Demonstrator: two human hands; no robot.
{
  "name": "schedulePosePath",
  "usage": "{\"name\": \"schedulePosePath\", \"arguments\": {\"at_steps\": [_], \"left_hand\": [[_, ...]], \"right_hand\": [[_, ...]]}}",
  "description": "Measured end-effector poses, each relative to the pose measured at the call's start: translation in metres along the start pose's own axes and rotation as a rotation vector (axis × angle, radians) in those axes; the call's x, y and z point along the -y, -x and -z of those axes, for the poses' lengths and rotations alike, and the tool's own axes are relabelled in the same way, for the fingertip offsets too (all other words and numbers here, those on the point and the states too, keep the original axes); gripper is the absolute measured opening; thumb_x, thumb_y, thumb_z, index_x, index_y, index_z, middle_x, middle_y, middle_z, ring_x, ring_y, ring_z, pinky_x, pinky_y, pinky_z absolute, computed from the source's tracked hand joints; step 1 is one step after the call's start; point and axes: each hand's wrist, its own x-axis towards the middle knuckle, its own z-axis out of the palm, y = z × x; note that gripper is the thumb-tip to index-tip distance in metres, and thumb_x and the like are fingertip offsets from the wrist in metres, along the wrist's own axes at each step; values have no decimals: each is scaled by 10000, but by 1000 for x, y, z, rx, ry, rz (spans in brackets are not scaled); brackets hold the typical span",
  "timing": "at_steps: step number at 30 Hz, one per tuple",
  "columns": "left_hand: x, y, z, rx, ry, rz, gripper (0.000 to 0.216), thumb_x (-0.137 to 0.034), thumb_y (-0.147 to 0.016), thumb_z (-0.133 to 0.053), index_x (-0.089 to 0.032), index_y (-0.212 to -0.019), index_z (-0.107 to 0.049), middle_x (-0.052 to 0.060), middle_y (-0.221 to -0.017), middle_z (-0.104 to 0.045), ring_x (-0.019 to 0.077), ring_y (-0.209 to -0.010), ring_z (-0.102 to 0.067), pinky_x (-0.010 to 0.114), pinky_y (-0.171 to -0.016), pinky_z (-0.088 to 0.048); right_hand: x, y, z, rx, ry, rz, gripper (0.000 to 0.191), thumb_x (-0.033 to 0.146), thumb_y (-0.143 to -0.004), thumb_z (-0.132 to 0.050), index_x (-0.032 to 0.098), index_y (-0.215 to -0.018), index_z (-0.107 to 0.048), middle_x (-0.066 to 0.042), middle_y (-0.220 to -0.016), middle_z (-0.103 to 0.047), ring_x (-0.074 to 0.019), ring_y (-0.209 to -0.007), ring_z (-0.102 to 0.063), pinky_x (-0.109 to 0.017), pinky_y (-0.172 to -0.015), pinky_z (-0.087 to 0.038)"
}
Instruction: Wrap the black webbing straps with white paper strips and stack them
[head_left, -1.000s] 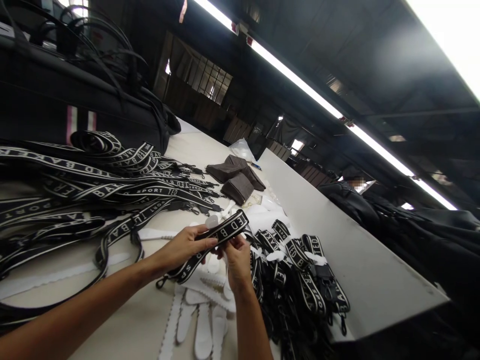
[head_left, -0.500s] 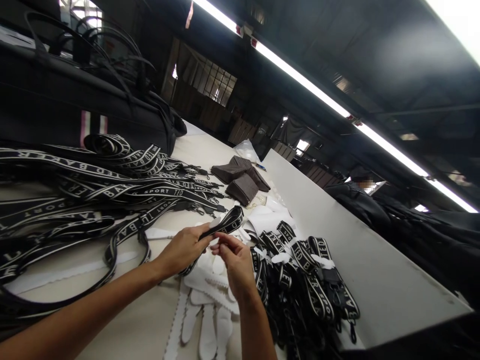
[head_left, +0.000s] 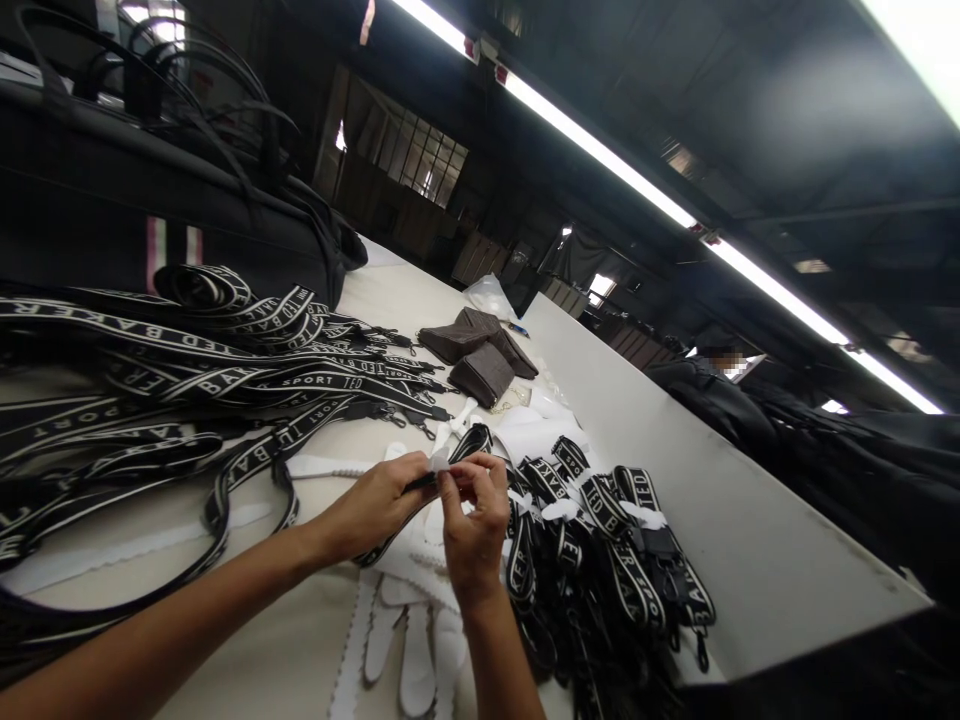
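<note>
Since half a second before, both hands had drawn together, folding the lettered strap (head_left: pixel 471 441) shorter. Left hand (head_left: pixel 371 500) pinched the strap's folded part with thumb and fingers closed on it; right hand (head_left: pixel 472 520) had its fingers closed on a white paper strip (head_left: pixel 439 459) at the fold. Both hovered over the counter (head_left: pixel 712 540), above loose white strips (head_left: pixel 409 640). At 3 o'clock lay a pile of bundled straps (head_left: pixel 615 540); at 9 o'clock, long loose straps (head_left: pixel 187 380). At 12 o'clock sat brown pouches (head_left: pixel 480 355), with a black bag (head_left: pixel 150 220) at 10 o'clock.

Bag factory: strap piles (head_left: pixel 187 370), long worktable (head_left: pixel 675 510)
</note>
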Motion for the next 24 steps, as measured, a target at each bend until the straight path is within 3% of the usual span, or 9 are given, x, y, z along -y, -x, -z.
{"name": "schedulePosePath", "arguments": {"at_steps": [4, 7, 13, 19, 24], "left_hand": [[2, 1, -2, 43, 104, -39, 179, -305, -891, -511, -187, -878, -645, 14, -882, -654, 160, -825, -602, 251, -761, -461], [0, 3, -6, 15, 147, 25, 139, -296, -872, -545, -188, -904, -627, 10, -877, -676, 169, -816, -614, 259, -742, -465], [-6, 8, -20, -9, 170, 95, 157, -328, -888, -508, -190, -962, -527, 42, -921, -669, 209, -857, -620, 321, -769, -471], [3, 11, -33, -54, 137, 105, 222, -346, -964, -327, -203, -1059, -469, 58, -945, -650, 210, -867, -617, 334, -773, -463], [12, 11, -36, -99, 38, 101, 228, -340, -976, -288, -220, -1046, -468, 41, -899, -640, 206, -817, -626, 319, -742, -451]], "right_hand": [[-2, 0, 2, 106, -40, -33, 121, 266, -912, -581, 179, -870, -654, -82, -1110, -597, -89, -625, -562, -242, -608, -523], [-4, -1, 2, 159, -144, -147, 132, 286, -922, -545, 181, -883, -615, -58, -1007, -643, -87, -569, -553, -219, -527, -498], [0, -5, 6, 99, -234, -377, 129, 294, -831, -651, 171, -834, -614, 2, -702, -630, -115, -573, -587, -205, -530, -499], [-6, -9, 9, 111, -373, -548, 380, 298, -745, -720, 190, -1085, -591, 2, -828, -654, -89, -482, -567, -183, -415, -452], [-18, -8, 5, 201, -375, -552, 148, 262, -702, -726, 155, -800, -701, 12, -699, -617, -71, -449, -516, -170, -389, -395]]}}
